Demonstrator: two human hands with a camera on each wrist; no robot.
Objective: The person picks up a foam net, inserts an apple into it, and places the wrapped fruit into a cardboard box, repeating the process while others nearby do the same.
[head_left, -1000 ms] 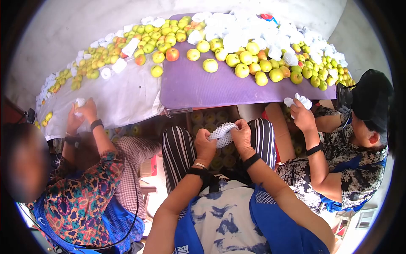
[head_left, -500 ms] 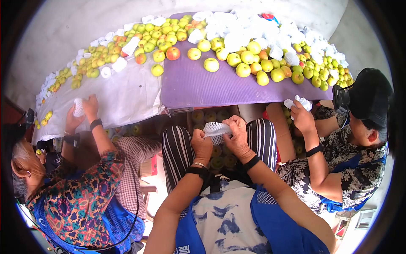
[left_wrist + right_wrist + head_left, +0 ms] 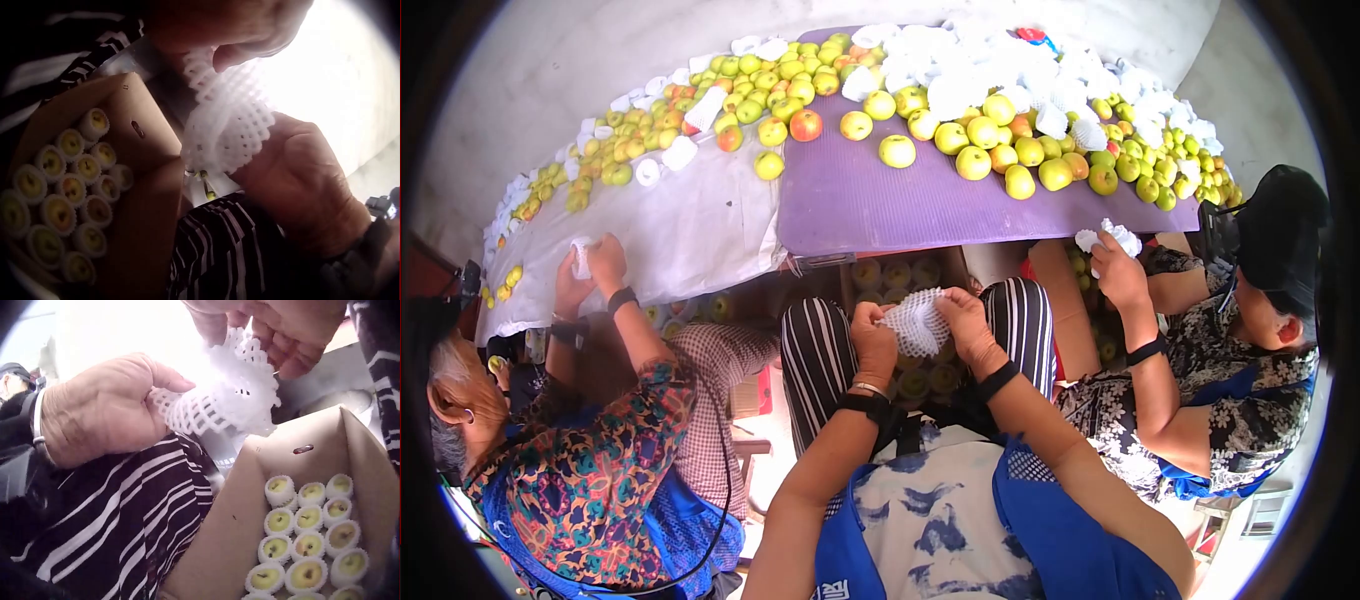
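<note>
A white foam fruit net (image 3: 918, 323) is stretched between my two hands above my lap, its mesh spread and partly see-through. My left hand (image 3: 874, 340) holds one end, with the thumb laid along the mesh in the right wrist view (image 3: 103, 406). The other end is pinched by my right hand (image 3: 968, 325), whose curled fingers show at the top of the right wrist view. No fruit shows inside the net. Below the hands, between my knees, stands an open cardboard box (image 3: 215, 531) with rows of netted yellow-green apples (image 3: 309, 517).
Ahead, a table with a purple mat (image 3: 870, 215) bears loose apples (image 3: 897, 151) and a heap of white foam nets (image 3: 970, 70). One person (image 3: 590, 450) sits at my left and another (image 3: 1230, 340) at my right, each handling a white net. Another cardboard box (image 3: 1065, 310) stands right of my knee.
The foam net was bunched, then turned and opened into a band, and now hangs spread wider between my hands. My right hand has shifted its grip along the net's edge.
</note>
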